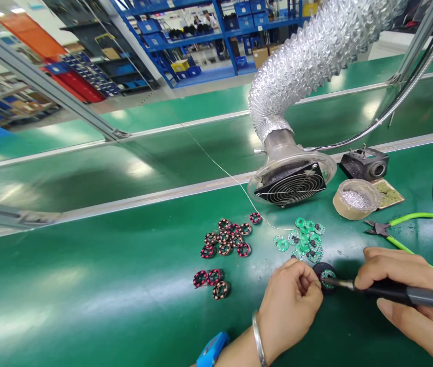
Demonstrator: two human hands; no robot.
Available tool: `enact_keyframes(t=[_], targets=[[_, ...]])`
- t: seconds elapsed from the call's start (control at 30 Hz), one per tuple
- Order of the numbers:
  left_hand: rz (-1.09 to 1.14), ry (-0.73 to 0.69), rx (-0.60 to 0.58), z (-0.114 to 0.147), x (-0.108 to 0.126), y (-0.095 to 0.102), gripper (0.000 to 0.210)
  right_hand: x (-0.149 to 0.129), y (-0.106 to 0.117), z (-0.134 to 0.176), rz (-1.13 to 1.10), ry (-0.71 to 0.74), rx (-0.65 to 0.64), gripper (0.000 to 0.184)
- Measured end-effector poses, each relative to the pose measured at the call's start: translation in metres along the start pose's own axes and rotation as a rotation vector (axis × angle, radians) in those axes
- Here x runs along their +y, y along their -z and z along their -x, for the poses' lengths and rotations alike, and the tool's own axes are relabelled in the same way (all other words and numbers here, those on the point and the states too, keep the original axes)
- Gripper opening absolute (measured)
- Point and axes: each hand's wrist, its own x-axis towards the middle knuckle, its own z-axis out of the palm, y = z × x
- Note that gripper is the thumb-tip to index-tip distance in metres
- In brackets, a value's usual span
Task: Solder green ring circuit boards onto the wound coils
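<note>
My right hand (411,290) grips a soldering iron (400,294) with a dark handle. Its metal tip rests at a small round green circuit board (328,278), which sits in a black round holder (323,270) on the bench. Just left of that board, my left hand (290,303) is closed in a pinch; what its fingertips hold is hidden. Behind the fingers lies a pile of small green ring-shaped circuit boards (304,243). A thin pale wire (235,179) runs across the bench toward this pile.
Left of my hands are several copper-wound coil rings (224,237) in two groups. A fume extractor (293,186) hangs from a silver duct (304,61). Green-handled cutters (379,228), a tub of metal shavings (356,200), a sponge (389,193) and an iron stand (365,163) are at right.
</note>
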Motion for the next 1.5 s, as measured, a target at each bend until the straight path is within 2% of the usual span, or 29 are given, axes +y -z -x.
enact_keyframes(t=[0.2,0.4,0.6,0.7,0.77,0.87,0.97,1.03,1.1,1.23,1.5], targets=[[0.003,-0.012,0.008,0.001,-0.002,-0.002,0.017,0.003,-0.001,0.006,-0.002,-0.051,-0.001,0.02],[0.002,-0.015,0.008,0.001,-0.001,-0.001,0.016,0.012,0.002,0.013,-0.008,-0.026,0.052,0.017],[0.013,-0.019,0.011,0.0,-0.004,-0.004,0.016,0.01,0.004,0.011,0.026,0.009,-0.014,0.016],[0.027,-0.042,0.019,0.002,-0.007,-0.005,0.016,0.014,0.004,0.013,0.033,0.031,0.017,0.017],[0.023,-0.075,0.013,0.002,-0.006,0.002,0.014,0.018,0.005,0.016,0.068,0.042,0.042,0.018],[-0.149,-0.179,0.1,-0.003,-0.003,0.023,0.011,0.026,0.008,0.021,0.113,0.046,0.142,0.02],[-0.576,-0.227,0.277,-0.018,0.0,0.048,0.019,0.031,0.009,0.023,0.115,0.018,0.189,0.023],[-0.845,-0.145,0.288,-0.03,-0.001,0.057,0.028,0.032,0.009,0.023,0.102,0.008,0.18,0.025],[-1.012,-0.09,0.233,-0.04,-0.003,0.06,0.026,0.032,0.007,0.023,0.086,0.008,0.185,0.025],[-1.113,-0.101,0.154,-0.049,-0.007,0.056,0.023,0.03,0.004,0.024,0.05,0.018,0.218,0.024],[-1.109,-0.172,0.126,-0.048,-0.007,0.061,0.019,0.03,0.0,0.031,0.002,0.062,0.371,0.024]])
